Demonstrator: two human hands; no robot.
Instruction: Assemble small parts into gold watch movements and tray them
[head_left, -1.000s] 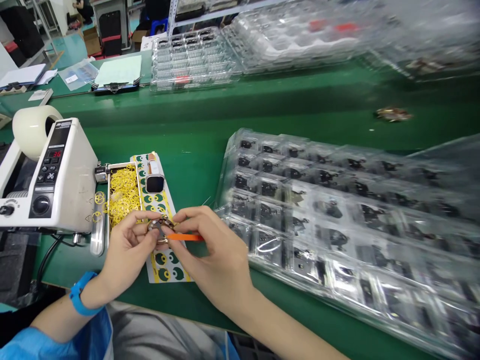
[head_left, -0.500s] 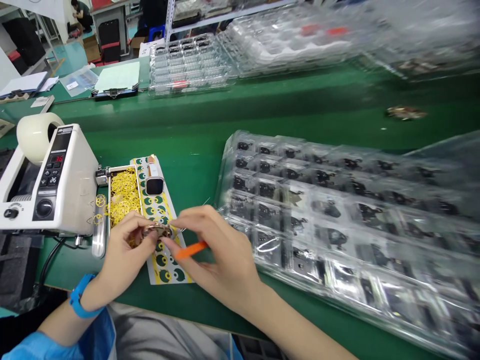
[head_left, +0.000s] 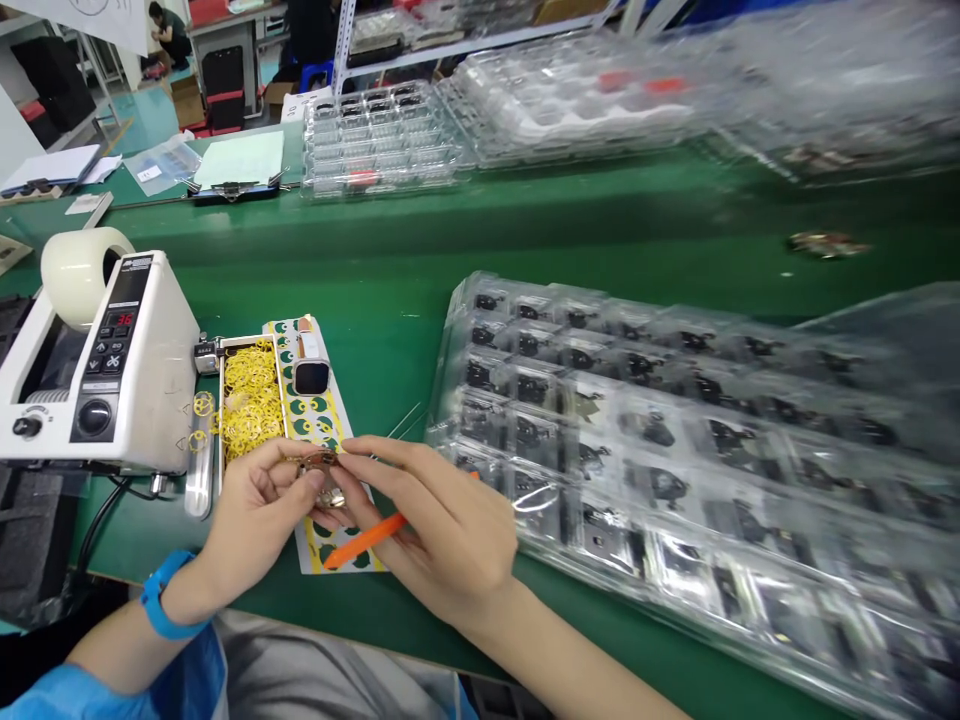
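Note:
Between its thumb and fingers, my left hand (head_left: 251, 515) holds a small shiny metallic part (head_left: 328, 490), perhaps a small electronic assembly; fingers cover some of it. My right hand (head_left: 442, 530) meets it from the other side, fingertips at the part. An orange pen-shaped tool (head_left: 366, 540) lies gripped in my right hand, its tapered end pointing down and left. Under both hands is a sticker sheet (head_left: 319, 555) with green and yellow shapes. A smartwatch-like device (head_left: 311, 377) rests on its upper end. Two thin prongs (head_left: 405, 420) show beyond my right fingers; what they belong to is hidden.
Left stands a white tape dispenser (head_left: 161, 350) beside a box of yellow rings (head_left: 251, 400). Stacked clear trays (head_left: 555, 400) with dark parts fill the right. Further trays (head_left: 382, 140) and a clipboard (head_left: 238, 160) line the back. Another metallic piece (head_left: 829, 244) lies far right. A person (head_left: 171, 35) crouches far behind.
The metallic part has been tilted and shows more of its shiny face. My right fingers have closed in around it, and the orange tool's tapered end has swung down and left.

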